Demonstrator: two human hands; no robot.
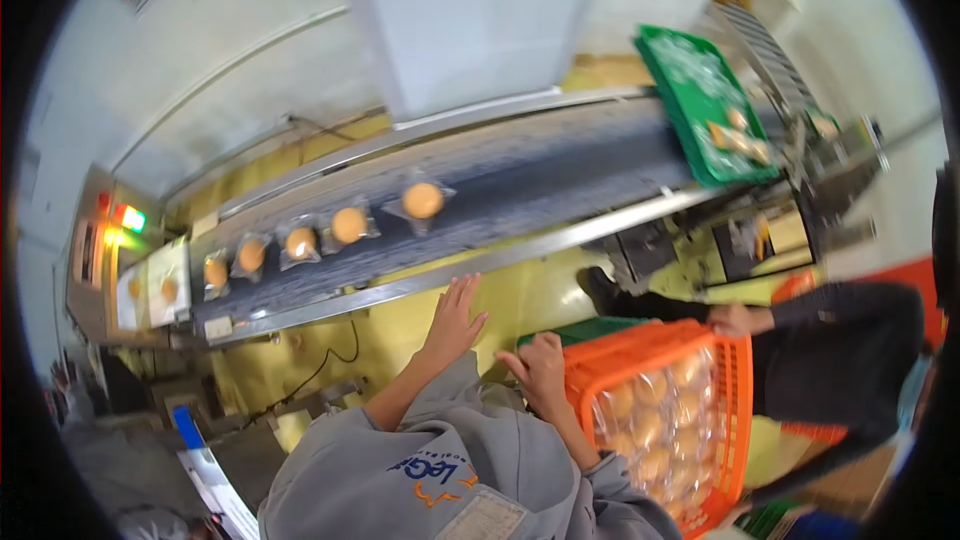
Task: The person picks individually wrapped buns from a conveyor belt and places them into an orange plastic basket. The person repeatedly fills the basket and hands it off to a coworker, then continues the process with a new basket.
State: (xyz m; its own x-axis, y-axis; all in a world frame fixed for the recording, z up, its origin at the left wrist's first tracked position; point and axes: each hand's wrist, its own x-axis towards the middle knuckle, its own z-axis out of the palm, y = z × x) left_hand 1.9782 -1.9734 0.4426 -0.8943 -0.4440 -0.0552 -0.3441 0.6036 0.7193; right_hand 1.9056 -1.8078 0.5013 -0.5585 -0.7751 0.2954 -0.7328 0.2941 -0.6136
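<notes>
My left hand (454, 326) is empty with its fingers spread, close to the near metal rail (517, 247) of the conveyor. My right hand (541, 375), fingers curled and thumb out, is beside the left rim of an orange plastic crate (574, 382); whether it grips the rim is unclear. Rows of round buns in clear wrappers (649, 427) fill the crate. Another person's hand (739, 320) is at the crate's far corner. On the dark conveyor belt (540, 172) several wrapped buns lie in a line, the rightmost bun (422, 201) set slightly apart.
A green tray (675, 101) with clear wrappers and a few wrapped items sits tilted across the belt's right end. A machine with lit indicators (133, 219) stands at the left end. The person in dark clothes (840, 352) is on my right. A cable (330, 360) hangs below the conveyor.
</notes>
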